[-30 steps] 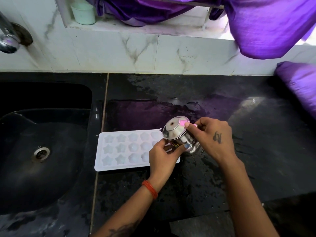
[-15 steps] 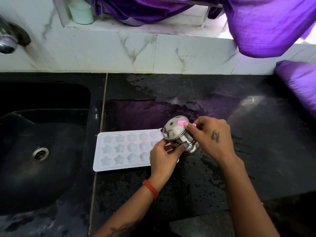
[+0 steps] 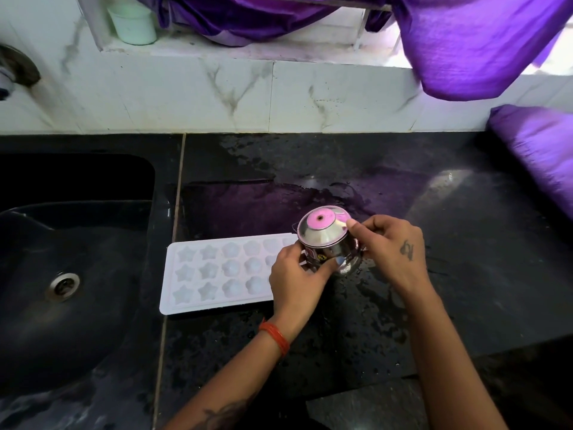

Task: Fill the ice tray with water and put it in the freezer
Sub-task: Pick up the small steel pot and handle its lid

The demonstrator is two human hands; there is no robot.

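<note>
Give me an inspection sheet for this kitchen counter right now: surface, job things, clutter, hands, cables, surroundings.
Surface: black stone counter, wet, with a puddle behind the hands.
Job's things: white ice tray flat on the counter beside the sink; its star and round cells show, water level unclear. Steel cup tipped over the tray's right end, its base toward the camera.
Clutter: pale cup on the ledge.
Hands: left hand and right hand both hold the steel cup.
Cables: nothing seen.
Surroundings: marble wall, purple cloth hanging above, tap at left edge.
</note>
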